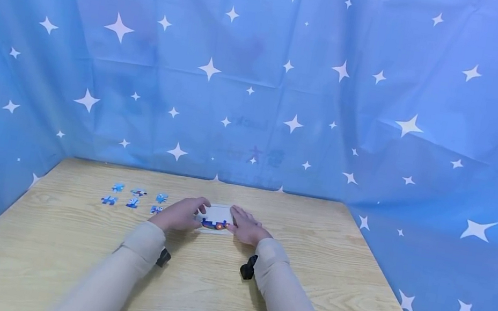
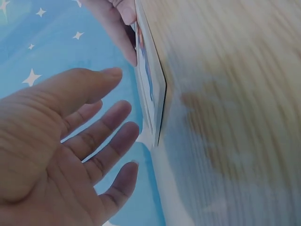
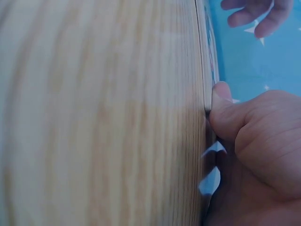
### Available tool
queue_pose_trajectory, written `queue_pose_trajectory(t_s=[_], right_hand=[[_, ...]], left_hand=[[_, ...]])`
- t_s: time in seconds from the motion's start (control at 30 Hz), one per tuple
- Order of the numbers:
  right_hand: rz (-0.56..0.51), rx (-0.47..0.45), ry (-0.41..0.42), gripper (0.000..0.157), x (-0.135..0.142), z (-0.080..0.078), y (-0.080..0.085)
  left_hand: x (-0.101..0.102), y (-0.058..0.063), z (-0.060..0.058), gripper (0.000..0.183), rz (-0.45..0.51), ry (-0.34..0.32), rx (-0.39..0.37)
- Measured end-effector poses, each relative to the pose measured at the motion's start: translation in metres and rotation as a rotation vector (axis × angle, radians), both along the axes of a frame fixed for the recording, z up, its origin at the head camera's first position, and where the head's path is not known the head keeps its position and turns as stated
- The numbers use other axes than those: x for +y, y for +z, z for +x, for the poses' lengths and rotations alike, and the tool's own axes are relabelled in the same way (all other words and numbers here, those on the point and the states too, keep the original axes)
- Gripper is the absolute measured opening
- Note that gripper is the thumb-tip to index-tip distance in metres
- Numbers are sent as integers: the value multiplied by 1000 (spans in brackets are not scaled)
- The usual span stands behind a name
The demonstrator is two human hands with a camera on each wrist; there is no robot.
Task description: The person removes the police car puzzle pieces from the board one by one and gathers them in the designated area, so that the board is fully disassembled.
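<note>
A small white jigsaw puzzle tray [image 1: 220,213] lies flat on the table between the hands. Colourful joined pieces [image 1: 214,224] fill its near side, and the rest of its base is bare white. My left hand [image 1: 181,214] hovers at the tray's left side. In the left wrist view its fingers [image 2: 96,141] are spread and loosely bent, apart from the tray, holding nothing. At the right edge my right hand [image 1: 248,228] holds the tray, thumb [image 3: 225,110] against the near edge and fingers toward the far corner.
Several loose blue puzzle pieces [image 1: 132,203] lie in two rows on the left of the wooden table [image 1: 308,274]; the left hand partly covers the nearest one. A blue curtain with white stars [image 1: 258,97] hangs behind and beside the table. Black wrist cameras [image 1: 248,267] sit under both cuffs.
</note>
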State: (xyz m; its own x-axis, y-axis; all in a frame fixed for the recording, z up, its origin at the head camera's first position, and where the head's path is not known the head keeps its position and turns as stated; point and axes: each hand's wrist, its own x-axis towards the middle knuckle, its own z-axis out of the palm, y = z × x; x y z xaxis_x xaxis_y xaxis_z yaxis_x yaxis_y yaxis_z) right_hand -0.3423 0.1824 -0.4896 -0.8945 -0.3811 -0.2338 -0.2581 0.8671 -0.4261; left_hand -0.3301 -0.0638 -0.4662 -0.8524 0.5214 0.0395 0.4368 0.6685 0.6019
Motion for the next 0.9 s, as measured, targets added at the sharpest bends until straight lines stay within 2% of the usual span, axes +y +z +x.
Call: queue_pose_trajectory(t_s=[0.43,0.67,0.9], right_hand=[[18,3,-3,64,-2,2,3],[-1,0,-5,64,-2,1,2],[-11,-2,-7,64,-1,2,2]], left_hand=[[6,-10,-4,54,-27,23,-47],[7,-8,-2,54,-55,35,-40],[8,-7,2,51,-35,44,-51]])
